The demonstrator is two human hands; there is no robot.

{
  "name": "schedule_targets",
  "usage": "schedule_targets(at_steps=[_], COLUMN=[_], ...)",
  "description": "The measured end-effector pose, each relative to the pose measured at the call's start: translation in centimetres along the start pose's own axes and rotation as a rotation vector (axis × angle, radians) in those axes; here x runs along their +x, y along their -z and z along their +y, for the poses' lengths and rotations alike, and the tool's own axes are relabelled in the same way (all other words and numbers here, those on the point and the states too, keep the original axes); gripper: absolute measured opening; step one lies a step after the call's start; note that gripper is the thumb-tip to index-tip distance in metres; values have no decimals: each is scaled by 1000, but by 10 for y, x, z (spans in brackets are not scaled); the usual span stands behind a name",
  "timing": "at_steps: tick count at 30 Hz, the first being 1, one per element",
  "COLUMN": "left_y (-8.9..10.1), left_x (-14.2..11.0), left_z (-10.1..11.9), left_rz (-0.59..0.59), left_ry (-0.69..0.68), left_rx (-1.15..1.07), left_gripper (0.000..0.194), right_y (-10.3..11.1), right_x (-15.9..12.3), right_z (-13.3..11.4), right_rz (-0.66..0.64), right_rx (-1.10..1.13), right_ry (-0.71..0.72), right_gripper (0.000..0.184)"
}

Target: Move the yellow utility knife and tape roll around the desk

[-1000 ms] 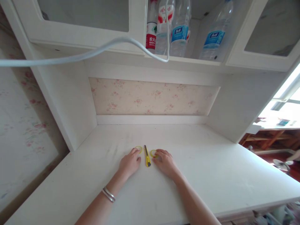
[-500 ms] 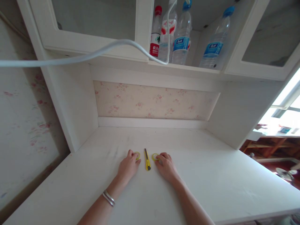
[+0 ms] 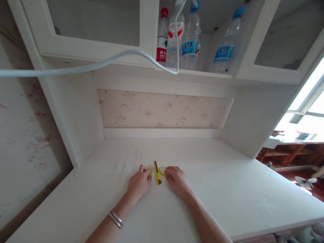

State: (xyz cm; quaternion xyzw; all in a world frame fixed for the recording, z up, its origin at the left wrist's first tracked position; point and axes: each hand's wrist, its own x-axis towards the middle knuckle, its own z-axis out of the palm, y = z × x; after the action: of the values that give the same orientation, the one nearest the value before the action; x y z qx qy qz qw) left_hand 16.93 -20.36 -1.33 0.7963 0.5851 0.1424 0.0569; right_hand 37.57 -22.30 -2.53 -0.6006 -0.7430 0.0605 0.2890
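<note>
A yellow utility knife [image 3: 158, 173] with a dark blade end lies on the white desktop [image 3: 162, 209], pointing away from me. Just left of it, my left hand [image 3: 140, 181] pinches a small yellow ring, seemingly a tape roll [image 3: 153, 168], between thumb and fingers. On the other side, my right hand [image 3: 177, 180] grips a similar yellow tape roll [image 3: 160, 171] by its right edge. Both rolls sit close beside the knife, and the fingers cover part of each. A silver bangle [image 3: 116, 218] circles my left wrist.
Overhead, a white cable [image 3: 101, 64] crosses in front of the cabinet. Several plastic bottles [image 3: 190, 47] stand on its open shelf between glass-fronted doors. White side panels [image 3: 73, 118] flank the desktop. A window [image 3: 308, 111] and brown shelving [image 3: 291, 155] are at right.
Both hands have brought their tape rolls inward, closer to the knife. The knife stays in place on the desktop. The whole view has shifted slightly.
</note>
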Motion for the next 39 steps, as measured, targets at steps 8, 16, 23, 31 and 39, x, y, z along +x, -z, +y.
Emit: schedule_targets(at_steps=[8,16,23,31,39], left_y=[0,8,2,-2,6], left_x=[-2,-4,-2,1,0], left_z=[4,8,4,-1,4], left_rz=[-16,-23,-2,20,-37], left_ry=[-15,-7,-40,-66,-28], left_rx=[-40,-26,-60,-61,-68], left_gripper=[27,27,28,27,28], right_y=[2,3,5,6,6], right_x=[3,3,2,1,2], right_z=[2,-1,-2,-4,-4], right_rz=[25,-29,-19,-40,-31], right_rx=[65,23,-7,-13,-22], right_ry=[-72,-52,-46,-41,-40], right_gripper=[33,35,29,29,30])
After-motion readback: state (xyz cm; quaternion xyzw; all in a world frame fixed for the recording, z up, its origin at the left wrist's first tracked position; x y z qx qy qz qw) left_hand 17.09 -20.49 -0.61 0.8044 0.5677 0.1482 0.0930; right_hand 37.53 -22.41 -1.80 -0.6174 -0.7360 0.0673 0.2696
